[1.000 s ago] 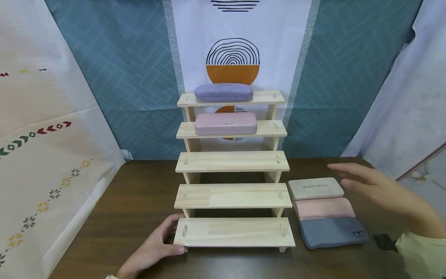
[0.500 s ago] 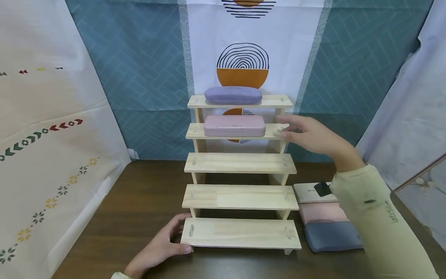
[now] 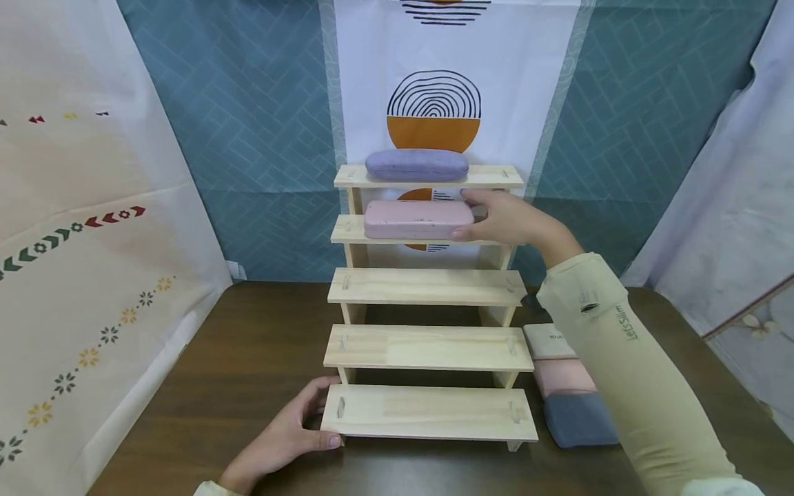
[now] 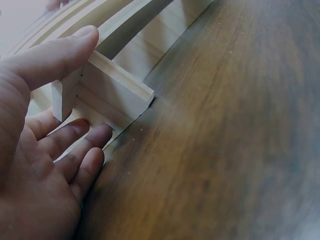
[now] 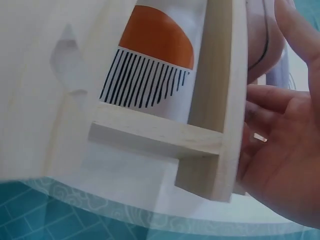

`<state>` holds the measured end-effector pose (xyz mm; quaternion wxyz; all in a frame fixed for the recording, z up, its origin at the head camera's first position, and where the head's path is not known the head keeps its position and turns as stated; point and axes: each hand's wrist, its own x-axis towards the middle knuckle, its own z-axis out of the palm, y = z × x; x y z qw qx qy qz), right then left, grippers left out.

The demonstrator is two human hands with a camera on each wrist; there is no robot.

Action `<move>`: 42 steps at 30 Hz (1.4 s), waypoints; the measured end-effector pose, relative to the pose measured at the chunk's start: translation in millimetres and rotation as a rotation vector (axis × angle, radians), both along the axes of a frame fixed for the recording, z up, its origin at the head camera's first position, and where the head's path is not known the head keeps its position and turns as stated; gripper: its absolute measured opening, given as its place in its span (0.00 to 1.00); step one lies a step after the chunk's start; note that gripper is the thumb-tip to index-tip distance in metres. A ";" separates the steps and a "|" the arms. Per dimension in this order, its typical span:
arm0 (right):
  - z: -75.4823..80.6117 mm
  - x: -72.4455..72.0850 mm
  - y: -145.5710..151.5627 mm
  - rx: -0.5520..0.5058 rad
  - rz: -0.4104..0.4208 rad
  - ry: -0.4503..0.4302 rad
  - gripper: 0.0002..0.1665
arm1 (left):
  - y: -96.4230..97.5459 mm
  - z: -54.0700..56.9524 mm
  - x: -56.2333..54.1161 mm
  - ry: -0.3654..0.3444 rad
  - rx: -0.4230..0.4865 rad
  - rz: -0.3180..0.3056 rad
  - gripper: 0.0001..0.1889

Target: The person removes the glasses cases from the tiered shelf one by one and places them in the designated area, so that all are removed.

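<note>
- Left hand (image 3: 282,437), lower left of centre: thumb and fingers clamped around the left end of the lowest step of the wooden stand (image 3: 428,286). Firm, light bracing here seems right; pulling would probably tip or shift the stand.
- Purple case (image 3: 417,165), top step, upper centre. The right hand works just below it, so a low wrist looks wise.
- Pink case (image 3: 418,220), second step from the top, upper centre, lying flat. Best kept level (a grip at one end could let the far end dip).
- Right hand (image 3: 507,219), upper right of centre: thumb before and finger behind the pink case's right end. Whether they press on it cannot be told. Squaring both sides before any pull should prevent twisting.
- Hidden, left: in the head view, some left fingers lie behind the lowest step.
- Hidden, centre: the pink case's back; the right wrist view gives only a cut-off portion, upper right.
- Hidden, right: the sleeve (image 3: 626,365) covers parts of the white case (image 3: 548,341), pale pink case (image 3: 561,377) and blue-grey case (image 3: 578,420).
</note>
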<state>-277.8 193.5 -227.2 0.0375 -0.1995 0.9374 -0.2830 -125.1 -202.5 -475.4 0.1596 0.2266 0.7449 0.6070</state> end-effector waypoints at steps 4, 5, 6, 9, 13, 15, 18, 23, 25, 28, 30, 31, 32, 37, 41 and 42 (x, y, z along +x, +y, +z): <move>1.4 -3.6 -4.7 0.009 0.028 0.035 0.47 | -1.4 1.1 -0.6 0.014 -0.009 0.001 0.41; 0.9 -3.6 -4.4 0.006 0.027 0.041 0.45 | -1.4 1.3 -0.8 0.017 -0.011 -0.001 0.40; 0.6 -3.3 -4.3 -0.003 0.027 0.044 0.43 | -1.4 1.4 -0.9 0.019 -0.011 -0.001 0.40; -0.9 -0.9 -2.5 -0.037 0.012 0.041 0.43 | -2.0 0.9 -0.9 0.029 -0.010 -0.001 0.40; -2.5 5.7 2.7 -0.086 0.000 0.002 0.46 | -2.9 -1.0 0.3 0.037 -0.011 -0.009 0.40; -3.0 9.6 5.7 -0.106 -0.007 -0.011 0.46 | -3.1 -1.9 1.0 0.040 -0.013 -0.012 0.40; -2.8 15.3 9.9 -0.131 -0.029 0.001 0.42 | -2.9 -1.6 1.5 0.041 -0.017 -0.008 0.40; -4.1 22.4 17.4 -0.166 -0.090 0.029 0.37 | -2.1 -0.3 1.1 0.025 -0.020 -0.002 0.40; -5.7 24.5 20.5 -0.186 -0.106 0.040 0.37 | -2.1 -0.2 1.1 0.020 -0.021 -0.001 0.41; -7.9 29.0 27.3 -0.229 -0.122 0.054 0.35 | -2.1 -0.5 0.6 0.022 -0.025 0.000 0.41; -9.1 33.0 33.6 -0.262 -0.132 0.057 0.34 | -1.9 -0.1 0.5 0.018 -0.027 0.000 0.41; -9.1 35.1 36.6 -0.278 -0.136 0.055 0.34 | -1.8 0.0 0.4 0.019 -0.030 0.002 0.41; -9.4 36.6 39.4 -0.295 -0.138 0.051 0.34 | -1.7 0.1 0.5 0.017 -0.030 0.003 0.41; -8.9 43.7 52.8 -0.341 -0.173 0.023 0.39 | -1.6 1.0 1.4 0.029 -0.021 -0.002 0.40; -9.0 49.1 65.7 -0.357 -0.201 0.019 0.41 | -1.9 0.6 2.1 0.041 -0.021 -0.004 0.40; -9.4 50.1 69.2 -0.362 -0.205 0.021 0.41 | -2.0 0.4 2.3 0.042 -0.021 -0.004 0.40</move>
